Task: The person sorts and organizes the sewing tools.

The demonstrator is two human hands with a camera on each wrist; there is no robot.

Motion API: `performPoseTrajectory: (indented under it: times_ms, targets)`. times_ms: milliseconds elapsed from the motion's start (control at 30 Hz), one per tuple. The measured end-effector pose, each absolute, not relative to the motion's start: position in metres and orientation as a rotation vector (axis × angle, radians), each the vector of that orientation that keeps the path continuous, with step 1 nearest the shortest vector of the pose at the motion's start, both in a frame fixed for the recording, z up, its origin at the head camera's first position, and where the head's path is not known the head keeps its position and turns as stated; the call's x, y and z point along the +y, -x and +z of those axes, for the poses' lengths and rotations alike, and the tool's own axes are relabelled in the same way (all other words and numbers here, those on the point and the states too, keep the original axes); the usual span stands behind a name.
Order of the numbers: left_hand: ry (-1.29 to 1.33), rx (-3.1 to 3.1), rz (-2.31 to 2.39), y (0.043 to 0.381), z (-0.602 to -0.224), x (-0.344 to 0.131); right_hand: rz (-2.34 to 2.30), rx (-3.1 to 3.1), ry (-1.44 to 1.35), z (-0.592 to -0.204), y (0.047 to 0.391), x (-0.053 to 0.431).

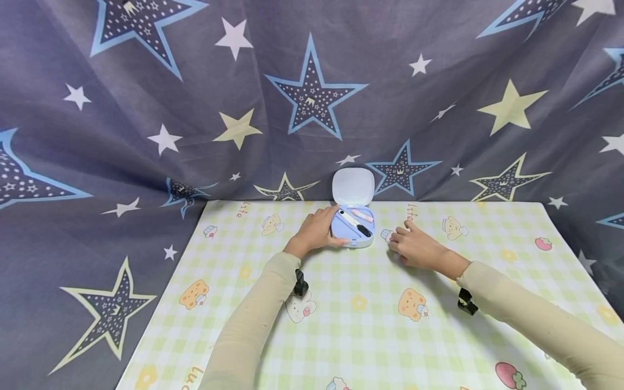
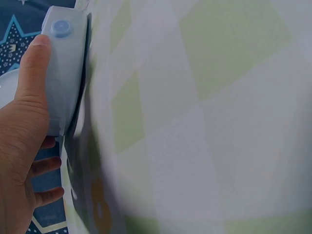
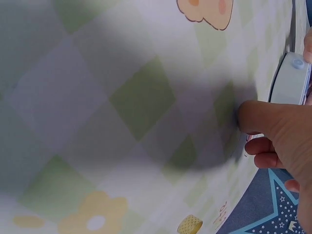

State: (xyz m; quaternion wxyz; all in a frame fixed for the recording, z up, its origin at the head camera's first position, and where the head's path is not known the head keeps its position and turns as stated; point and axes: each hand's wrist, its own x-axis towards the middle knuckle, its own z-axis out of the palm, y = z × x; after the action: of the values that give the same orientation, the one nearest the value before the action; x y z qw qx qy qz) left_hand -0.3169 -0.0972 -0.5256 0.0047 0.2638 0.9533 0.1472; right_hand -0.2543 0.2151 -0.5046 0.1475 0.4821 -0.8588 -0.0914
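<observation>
In the head view a small light-blue case [image 1: 353,244] stands near the table's far edge, its pale lid [image 1: 353,186] raised. Inside lie a slim white tool with a black end [image 1: 355,222] and a short pink-and-white piece [image 1: 362,215]. My left hand [image 1: 317,230] holds the case by its left side, the thumb [image 2: 35,68] on the front wall beside a round blue button [image 2: 61,28]. Right of the case my right hand [image 1: 416,248] is low at the tabletop with fingers bent. Whether anything is between its thumb [image 3: 258,117] and fingers is unclear.
The table wears a green-and-white checked cloth [image 1: 336,336] printed with cartoon figures. Behind its far edge hangs a dark star-patterned curtain [image 1: 390,119], close to the raised lid. A small black device sits at each wrist.
</observation>
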Motion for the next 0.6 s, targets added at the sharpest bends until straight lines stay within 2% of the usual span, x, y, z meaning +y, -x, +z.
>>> performPoseTrajectory:
  times_ms: [600]
  targets:
    - [-0.82,2.976,0.463,0.3146,-0.5225,-0.097,-0.093,-2.502,-1.347,-0.4961,0.2539,0.2094]
